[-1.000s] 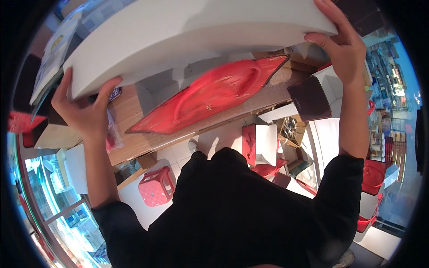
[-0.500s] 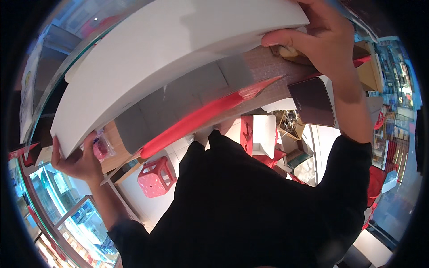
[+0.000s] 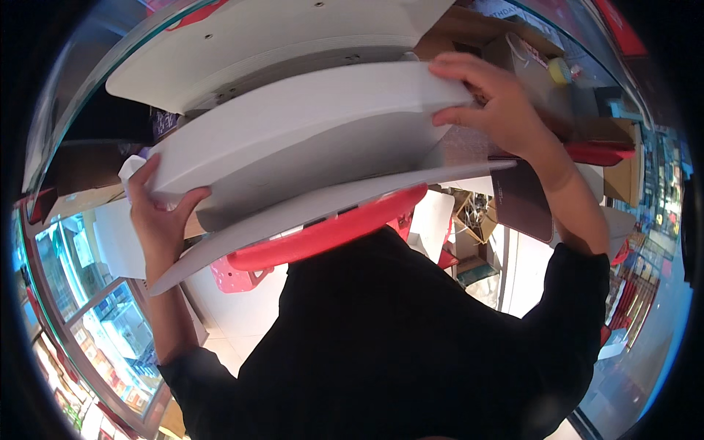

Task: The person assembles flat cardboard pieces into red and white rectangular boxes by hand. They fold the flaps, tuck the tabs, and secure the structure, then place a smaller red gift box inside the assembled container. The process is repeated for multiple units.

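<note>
The white cardboard box (image 3: 308, 110) lies at 12 o'clock, stretched between the two hands and tilted so that its left end sits lower than its right. At 9 o'clock the left hand (image 3: 158, 213) grips the box's left end, thumb on the near edge and fingers around the end. At about 2 o'clock the right hand (image 3: 495, 106) grips the opposite end, thumb beneath and fingers over the upper edge.

Just on the 6 o'clock side of the box, a thin white sheet (image 3: 323, 198) slants across; whether it joins the box cannot be told. Under it, nearer the person's body, runs a curved red handle (image 3: 330, 231). Beyond the box, between 11 and 12 o'clock, stands a white panel (image 3: 293, 33) with small holes.

Farther out at 2 o'clock, a roll of yellow tape (image 3: 561, 72) sits near a brown carton (image 3: 513, 55). A dark brown panel (image 3: 522, 198) is at 3 o'clock, below the right forearm. A pink stool (image 3: 235, 280) shows partly at 8 o'clock, with a glass display cabinet (image 3: 117, 323) well beyond it.
</note>
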A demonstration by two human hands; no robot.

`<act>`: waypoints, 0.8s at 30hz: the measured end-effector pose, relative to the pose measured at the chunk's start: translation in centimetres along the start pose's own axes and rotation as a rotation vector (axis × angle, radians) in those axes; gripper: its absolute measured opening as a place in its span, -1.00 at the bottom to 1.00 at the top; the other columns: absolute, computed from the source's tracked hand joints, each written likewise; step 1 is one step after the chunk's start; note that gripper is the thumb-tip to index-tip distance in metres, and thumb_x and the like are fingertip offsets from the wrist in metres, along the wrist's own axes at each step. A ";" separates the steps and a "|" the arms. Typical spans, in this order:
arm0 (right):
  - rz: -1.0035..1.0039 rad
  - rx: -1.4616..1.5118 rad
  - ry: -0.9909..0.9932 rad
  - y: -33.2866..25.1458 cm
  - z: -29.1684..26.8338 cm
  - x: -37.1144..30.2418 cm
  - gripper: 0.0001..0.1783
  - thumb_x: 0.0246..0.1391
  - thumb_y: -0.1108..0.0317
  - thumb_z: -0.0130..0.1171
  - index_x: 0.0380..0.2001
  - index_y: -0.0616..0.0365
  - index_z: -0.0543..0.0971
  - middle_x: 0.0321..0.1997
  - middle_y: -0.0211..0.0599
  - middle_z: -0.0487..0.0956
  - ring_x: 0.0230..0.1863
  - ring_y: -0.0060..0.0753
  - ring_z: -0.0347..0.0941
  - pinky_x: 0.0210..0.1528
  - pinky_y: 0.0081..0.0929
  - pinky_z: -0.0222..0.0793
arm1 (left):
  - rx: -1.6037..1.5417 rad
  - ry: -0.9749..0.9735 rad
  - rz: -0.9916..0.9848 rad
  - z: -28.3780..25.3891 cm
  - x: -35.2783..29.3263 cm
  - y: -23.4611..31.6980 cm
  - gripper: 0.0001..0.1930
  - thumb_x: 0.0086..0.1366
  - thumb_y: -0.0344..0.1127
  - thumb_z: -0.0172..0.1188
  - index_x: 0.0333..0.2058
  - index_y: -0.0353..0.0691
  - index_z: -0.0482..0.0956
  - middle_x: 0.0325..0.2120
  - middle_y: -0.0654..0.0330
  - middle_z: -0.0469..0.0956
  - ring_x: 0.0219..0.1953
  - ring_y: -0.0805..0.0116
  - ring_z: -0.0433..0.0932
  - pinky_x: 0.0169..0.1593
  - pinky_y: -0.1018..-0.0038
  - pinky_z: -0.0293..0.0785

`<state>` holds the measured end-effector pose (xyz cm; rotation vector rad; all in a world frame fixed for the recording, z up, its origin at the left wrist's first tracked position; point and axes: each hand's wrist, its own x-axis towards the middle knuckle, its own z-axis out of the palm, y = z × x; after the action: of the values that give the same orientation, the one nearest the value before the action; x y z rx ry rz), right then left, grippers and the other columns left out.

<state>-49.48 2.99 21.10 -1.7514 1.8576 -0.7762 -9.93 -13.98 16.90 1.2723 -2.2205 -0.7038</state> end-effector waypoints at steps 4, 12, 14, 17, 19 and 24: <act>0.037 -0.234 -0.097 1.0 1.2 0.7 -0.48 -0.28 0.37 0.35 -0.13 0.16 0.50 -0.01 -0.26 0.43 0.00 -0.31 0.35 0.03 -0.46 0.26 | 0.184 -0.017 0.156 0.8 1.0 1.1 -0.35 -0.27 -0.18 0.47 -0.15 -0.20 0.41 -0.22 0.07 0.47 -0.13 0.10 0.43 -0.11 0.30 0.36; -0.238 -0.655 -0.329 2.8 3.8 2.1 -0.75 -0.06 0.21 0.14 -0.36 0.16 0.54 -0.21 -0.21 0.52 0.00 -0.26 0.32 -0.05 -0.40 0.30 | 0.560 -0.183 0.512 2.5 2.4 1.0 -0.56 -0.18 -0.27 0.38 -0.23 -0.09 0.50 -0.20 0.17 0.47 -0.09 0.15 0.38 -0.03 0.29 0.25; -0.221 -0.748 -0.421 2.1 4.7 2.6 -0.76 -0.01 0.20 0.09 -0.43 0.18 0.52 -0.29 -0.20 0.53 -0.04 -0.26 0.34 -0.12 -0.36 0.33 | 0.584 -0.298 0.503 3.1 2.7 0.8 -0.61 -0.12 -0.25 0.33 -0.24 -0.08 0.49 -0.24 0.19 0.48 -0.12 0.16 0.40 -0.04 0.31 0.26; -0.094 -0.764 -0.578 0.1 6.1 3.5 -0.75 0.02 0.22 0.04 -0.49 0.20 0.49 -0.40 -0.20 0.54 -0.15 -0.23 0.41 -0.24 -0.29 0.36 | 0.606 -0.468 0.465 4.9 3.0 -0.2 -0.69 -0.07 -0.21 0.28 -0.31 -0.10 0.46 -0.34 0.22 0.51 -0.18 0.24 0.42 -0.09 0.35 0.26; -0.138 -0.803 -0.549 1.6 8.0 3.7 -0.76 0.04 0.25 0.01 -0.50 0.22 0.48 -0.48 -0.20 0.54 -0.27 -0.20 0.47 -0.32 -0.25 0.37 | 0.639 -0.509 0.540 5.6 3.5 0.2 -0.75 0.00 -0.22 0.21 -0.34 -0.15 0.47 -0.43 0.18 0.53 -0.26 0.24 0.48 -0.20 0.39 0.37; -0.197 -0.899 -0.538 3.3 11.1 5.1 -0.90 -0.18 0.48 0.06 -0.55 0.23 0.55 -0.53 -0.11 0.55 -0.45 -0.15 0.52 -0.39 -0.29 0.43 | 0.985 -0.802 0.432 9.9 5.2 0.2 -0.82 0.02 -0.32 0.13 -0.37 -0.20 0.57 -0.53 0.12 0.57 -0.39 0.19 0.57 -0.34 0.36 0.47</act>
<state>-44.74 -2.94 10.96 -2.3577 1.7513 0.5642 -18.60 -16.53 10.34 0.8310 -3.5967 0.1700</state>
